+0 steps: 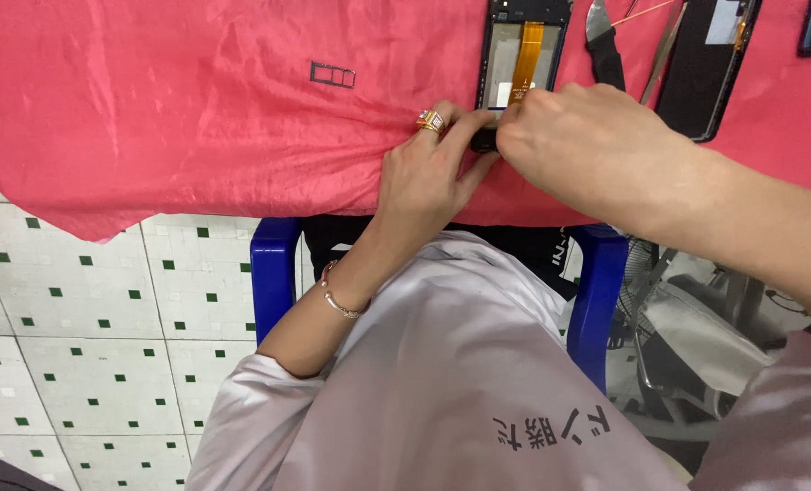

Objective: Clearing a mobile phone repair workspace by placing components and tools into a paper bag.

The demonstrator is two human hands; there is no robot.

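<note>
Opened black phone frame with orange ribbon cable [522, 55]: laid on the red cloth-covered surface [151, 109], its near end pinched by both hands.
Left hand [428, 173]: fingers closed on the frame's near end.
Right hand [587, 145]: fingers clamped there too.
Small metal card tray [332, 75]: well left of the frame.

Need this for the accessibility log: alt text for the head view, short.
Two bare hands, left hand wearing a ring and right hand, meet on the lower end of an opened phone frame with an orange flex strip, lying on a red cloth. A small card tray, tweezers and another dark phone part lie nearby; a blue chair shows below.
</note>
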